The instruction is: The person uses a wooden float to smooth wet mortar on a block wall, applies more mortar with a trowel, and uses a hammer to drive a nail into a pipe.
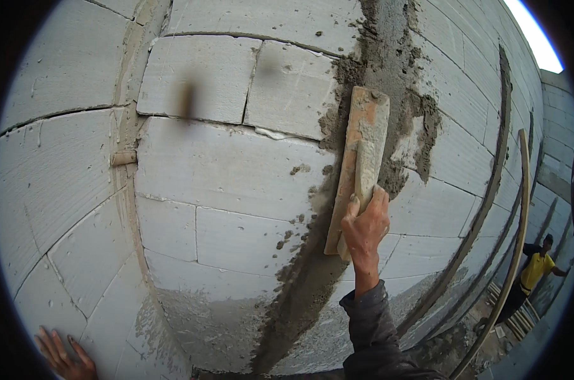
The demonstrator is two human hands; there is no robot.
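My right hand [367,223] is closed round the handle of a long plastering float [368,130], whose orange face is smeared with mortar. The float lies against a vertical strip of wet grey mortar [312,285] on the block wall [224,168], tilted slightly to the right at its top. Ragged mortar edges and small splashes show on both sides of the strip. At the lower left my left hand [64,356] rests on the adjoining block wall [53,183], fingers spread, holding nothing.
A short stub [124,158] sticks out of the corner joint. To the right, more vertical mortar strips [499,145] run down the wall, and a long curved pole [515,253] leans there. Beyond it stands a person in a yellow and black top [536,269], near stacked wood strips [521,323].
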